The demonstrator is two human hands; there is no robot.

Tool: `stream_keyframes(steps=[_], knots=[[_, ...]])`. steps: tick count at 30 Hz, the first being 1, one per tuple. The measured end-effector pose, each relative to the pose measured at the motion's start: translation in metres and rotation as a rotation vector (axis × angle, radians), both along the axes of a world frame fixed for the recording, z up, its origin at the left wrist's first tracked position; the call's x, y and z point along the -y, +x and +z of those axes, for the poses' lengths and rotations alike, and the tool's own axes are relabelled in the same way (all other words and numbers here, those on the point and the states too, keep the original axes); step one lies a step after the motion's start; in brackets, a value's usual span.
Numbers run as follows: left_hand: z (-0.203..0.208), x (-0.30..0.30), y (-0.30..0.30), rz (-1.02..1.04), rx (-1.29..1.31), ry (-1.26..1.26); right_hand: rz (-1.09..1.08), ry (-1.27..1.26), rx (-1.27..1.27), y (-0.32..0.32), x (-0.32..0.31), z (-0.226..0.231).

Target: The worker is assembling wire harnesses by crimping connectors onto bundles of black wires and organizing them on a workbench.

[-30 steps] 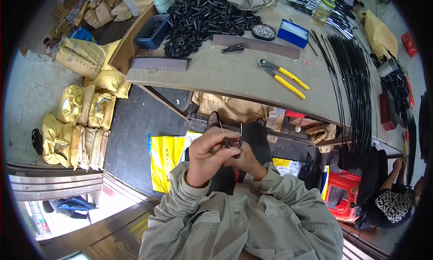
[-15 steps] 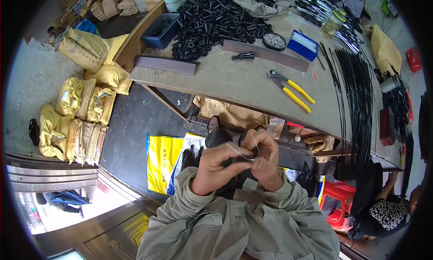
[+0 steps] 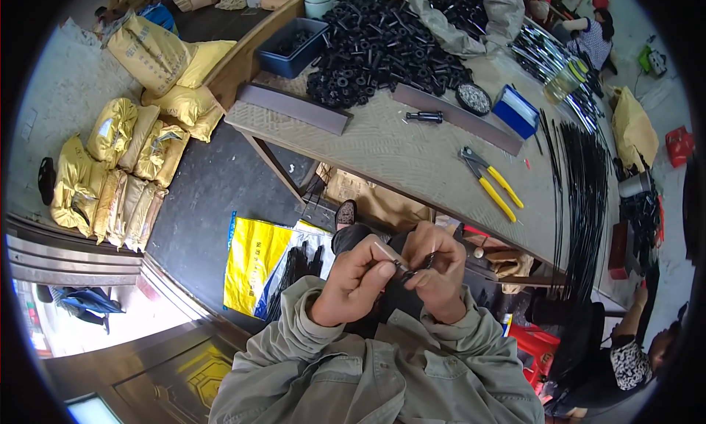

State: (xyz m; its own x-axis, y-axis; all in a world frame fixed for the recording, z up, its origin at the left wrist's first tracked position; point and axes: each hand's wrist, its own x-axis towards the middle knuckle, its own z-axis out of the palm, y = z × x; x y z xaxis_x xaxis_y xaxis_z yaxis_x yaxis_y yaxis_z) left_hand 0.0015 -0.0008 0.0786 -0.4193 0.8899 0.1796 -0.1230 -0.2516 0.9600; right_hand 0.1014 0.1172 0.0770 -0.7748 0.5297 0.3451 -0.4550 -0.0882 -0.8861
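Above my lap, my left hand [image 3: 354,283] and my right hand [image 3: 439,271] are close together, each with fingers pinched. Between their fingertips is a small dark piece [image 3: 407,274], partly hidden; its kind is too small to make out. A dark twisted strand shows by the right fingers. Beyond the hands, yellow-handled pliers [image 3: 494,184] lie with their handles spread on the workbench [image 3: 368,155]. A single black tubular part [image 3: 424,116] rests farther back, near a long flat brownish strip [image 3: 460,118].
Black parts [image 3: 386,45] are heaped at the back, beside a blue bin [image 3: 292,47]. A small dish [image 3: 473,99], a blue box [image 3: 516,112] and long black strands [image 3: 585,203] lie rightward. Yellow sacks [image 3: 118,174] stand left. Another person [image 3: 625,361] sits at lower right.
The view has shifted, so the bench appears farther right. The thin pale wire that curved up between my hands no longer shows; my left fingertips are now pinched near the dark piece.
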Motion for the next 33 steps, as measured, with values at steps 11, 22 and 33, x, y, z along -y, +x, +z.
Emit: stream_keyframes(steps=[11, 22, 33], knots=[[-0.005, -0.004, -0.003, 0.345, 0.397, 0.066, -0.503, 1.375, 0.297, -0.159, -0.14, -0.012], [-0.01, -0.011, 0.014, 0.307, 0.486, 0.118, -0.594, 1.349, 0.252, -0.148, -0.144, -0.012], [0.011, -0.04, 0.028, -0.15, 0.365, 0.191, -0.037, 0.643, 0.292, 0.015, -0.076, 0.094]])
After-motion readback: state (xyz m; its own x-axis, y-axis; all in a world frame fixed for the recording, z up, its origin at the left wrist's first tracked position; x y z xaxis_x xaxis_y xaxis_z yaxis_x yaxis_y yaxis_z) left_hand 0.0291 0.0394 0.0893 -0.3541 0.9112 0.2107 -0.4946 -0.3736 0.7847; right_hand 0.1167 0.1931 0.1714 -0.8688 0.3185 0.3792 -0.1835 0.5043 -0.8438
